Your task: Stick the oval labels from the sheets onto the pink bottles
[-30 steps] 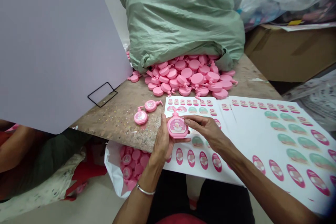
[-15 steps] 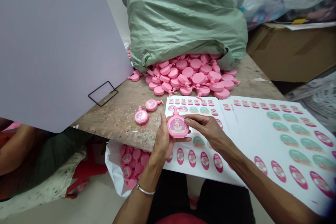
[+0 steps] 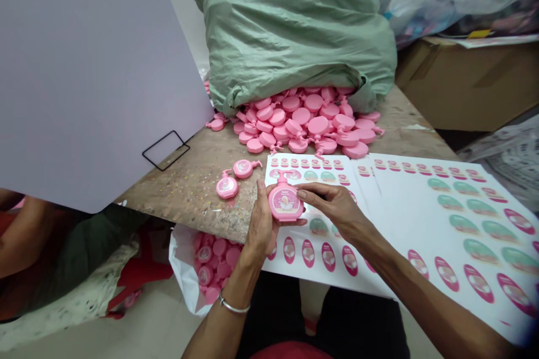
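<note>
A small pink toy pump bottle (image 3: 286,205) stands upright in my left hand (image 3: 263,224), thumb along its left side and fingers behind and beneath it. A round label with a picture covers its front. My right hand (image 3: 332,202) pinches the bottle's upper right edge, the thumb on the label's rim; its other fingertips are partly hidden. Under both hands lie white sticker sheets (image 3: 396,207) with pink and green labels. Two labelled pink bottles, one upright-facing (image 3: 227,186) and one turned sideways (image 3: 243,168), rest on the table to the left.
A heap of pink bottles (image 3: 301,118) spills from a green sack (image 3: 295,28) on the worn table (image 3: 197,179). Below the table edge hangs a white bag (image 3: 181,269) of pink bottles. A grey panel (image 3: 84,67) stands left, a person's arm (image 3: 25,235) beneath it. A cardboard box (image 3: 463,84) sits right.
My right thumb has shifted very slightly to the right along the bottle's edge. Otherwise both hands and the bottle stay in place.
</note>
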A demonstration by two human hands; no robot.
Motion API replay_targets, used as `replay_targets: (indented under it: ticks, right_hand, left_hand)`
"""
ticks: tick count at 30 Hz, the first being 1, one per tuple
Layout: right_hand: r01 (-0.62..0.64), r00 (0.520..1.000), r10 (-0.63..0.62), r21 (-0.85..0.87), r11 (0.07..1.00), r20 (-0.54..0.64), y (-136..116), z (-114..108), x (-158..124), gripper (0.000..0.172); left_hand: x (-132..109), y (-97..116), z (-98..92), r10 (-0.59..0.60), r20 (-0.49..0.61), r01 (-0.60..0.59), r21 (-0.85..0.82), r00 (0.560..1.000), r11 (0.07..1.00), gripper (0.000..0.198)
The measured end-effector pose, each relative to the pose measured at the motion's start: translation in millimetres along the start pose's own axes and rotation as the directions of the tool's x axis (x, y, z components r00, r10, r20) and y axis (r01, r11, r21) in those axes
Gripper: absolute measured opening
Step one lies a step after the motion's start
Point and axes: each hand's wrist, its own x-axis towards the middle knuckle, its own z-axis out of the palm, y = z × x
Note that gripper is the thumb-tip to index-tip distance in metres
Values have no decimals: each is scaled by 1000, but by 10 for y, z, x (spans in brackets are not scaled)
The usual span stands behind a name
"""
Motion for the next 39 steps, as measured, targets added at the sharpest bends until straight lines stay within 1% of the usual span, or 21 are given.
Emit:
replay_targets:
  ticks: [8, 10, 12, 14, 16, 18, 19, 21, 22, 24, 26, 27, 28, 30, 32, 33, 34, 35, 36, 38, 39]
  right_hand:
    - [14, 999, -14, -15, 1000, -28, -6, 16, -14, 36]
    - [34, 999, -35, -38, 999, -25, -22, 0, -21, 36]
    - [75, 996, -82, -140, 987, -42, -50, -16, -38, 36]
    - [116, 976, -172, -353, 929, -132, -84, 3, -68, 38]
    - [107, 925, -283, -539, 836, -255, -107, 85, -111, 48]
    - [114, 888, -343, -576, 809, -306, -92, 217, -146, 64]
    - [131, 888, -346, -555, 821, -302, -61, 279, -147, 69]
    - [139, 901, -327, -525, 839, -284, 51, 326, -85, 73]
    - [106, 910, -301, -541, 835, -286, 127, 288, -16, 73]
    - [-5, 922, -238, -622, 783, -307, 286, 76, 187, 69]
    - [-103, 934, -191, -741, 663, -301, 417, -248, 446, 54]
    - [-118, 934, -215, -817, 565, -284, 466, -411, 584, 47]
    - [-76, 949, -235, -877, 474, -210, 504, -555, 723, 41]
    - [50, 967, -249, -919, 391, -53, 556, -755, 987, 37]
    - [179, 966, -244, -906, 385, 88, 588, -848, 1214, 33]
    - [225, 961, -240, -894, 387, 138, 597, -872, 1310, 31]
    - [261, 955, -237, -882, 394, 177, 600, -892, 1393, 27]
    - [287, 950, -236, -868, 406, 204, 594, -913, 1462, 24]
    - [305, 946, -238, -854, 423, 220, 576, -937, 1514, 22]
    - [324, 940, -258, -821, 470, 223, 502, -986, 1552, 19]
    - [325, 938, -277, -805, 497, 208, 445, -1002, 1528, 19]
  left_hand:
    - [-28, 14, 21, 30, 24, -31, 24, 999, 999, 61]
    - [-40, 11, 7, 65, 60, -69, 67, 996, 995, 56]
    - [-48, -2, -16, 122, 89, -133, 138, 989, 981, 46]
    - [-50, -30, -30, 199, 51, -206, 228, 979, 952, 37]
    - [-50, -75, -18, 303, -33, -276, 328, 952, 903, 29]
    - [-50, -130, 15, 398, -92, -332, 401, 913, 854, 24]
    - [-48, -156, 24, 426, -107, -349, 417, 898, 839, 23]
    - [-23, -191, -17, 429, -133, -342, 419, 893, 841, 24]
    - [9, -194, -81, 419, -147, -325, 427, 896, 844, 26]
    - [125, -158, -297, 414, -176, -284, 493, 893, 822, 31]
    - [297, -71, -575, 483, -149, -275, 663, 863, 697, 35]
    - [387, -15, -707, 508, -105, -261, 758, 855, 597, 36]
    - [468, 44, -820, 539, -80, -233, 842, 839, 487, 36]
    - [579, 152, -958, 605, 13, -184, 957, 796, 222, 33]
    - [611, 218, -981, 692, 119, -160, 987, 712, -6, 34]
    - [602, 231, -960, 731, 171, -168, 983, 661, -78, 35]
    - [582, 231, -927, 759, 213, -192, 974, 615, -119, 36]
    - [554, 223, -888, 771, 244, -230, 965, 588, -129, 35]
    - [524, 208, -846, 774, 263, -282, 953, 576, -115, 32]
    - [469, 176, -752, 764, 259, -385, 923, 592, -15, 27]
    - [447, 163, -696, 750, 235, -423, 904, 618, 64, 25]
